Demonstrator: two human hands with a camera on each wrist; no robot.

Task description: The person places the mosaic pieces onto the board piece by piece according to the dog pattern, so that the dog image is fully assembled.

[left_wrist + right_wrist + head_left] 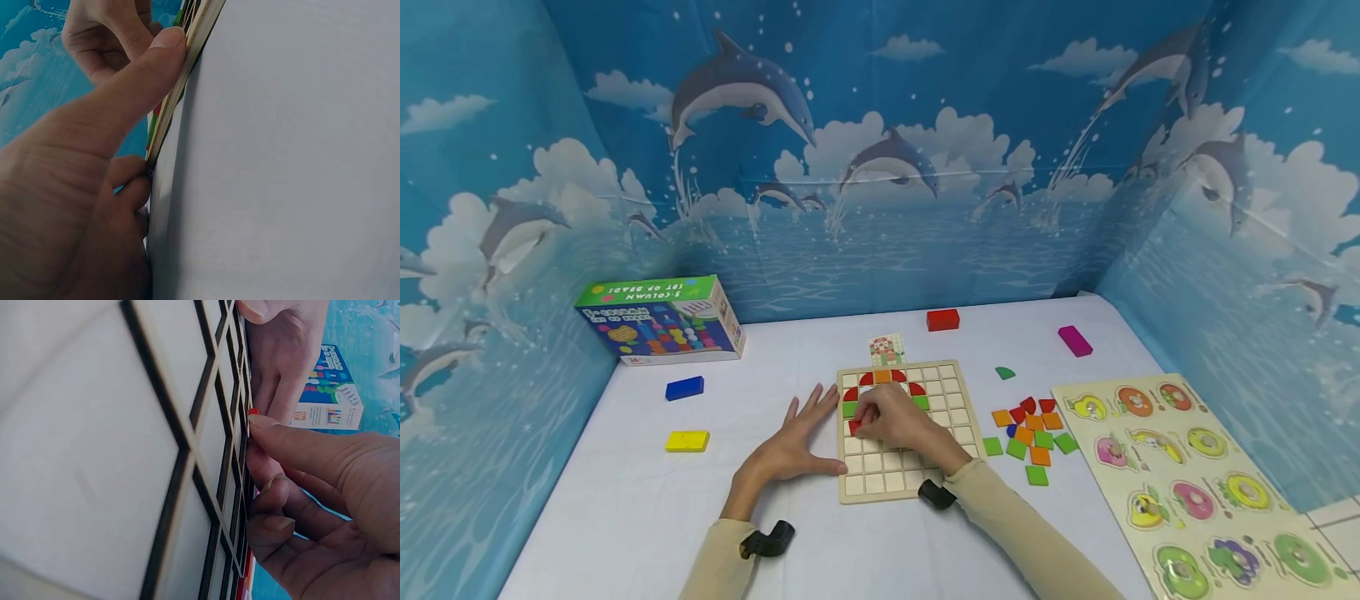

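A wooden grid board point(880, 462) lies on the white table, with red, orange and green tiles in its upper-left cells. My left hand point(793, 442) lies flat beside the board, fingers straight, and its thumb point(144, 75) presses the board's edge point(194, 44). Over the left columns, my right hand point(891, 421) has its fingers curled and pinches a small red tile point(854, 427). In the right wrist view the fingertip sits on the red tile point(253, 412) at the grid board point(187, 425), with my right hand point(325, 481) beside it.
Loose coloured tiles point(1030, 433) lie right of the board, a fruit peg puzzle point(1195, 475) further right. A pattern card point(887, 350), green half-disc point(1005, 372), red block point(942, 319), magenta block point(1075, 341), blue block point(684, 388), yellow block point(687, 441) and a toy box point(662, 321) lie around.
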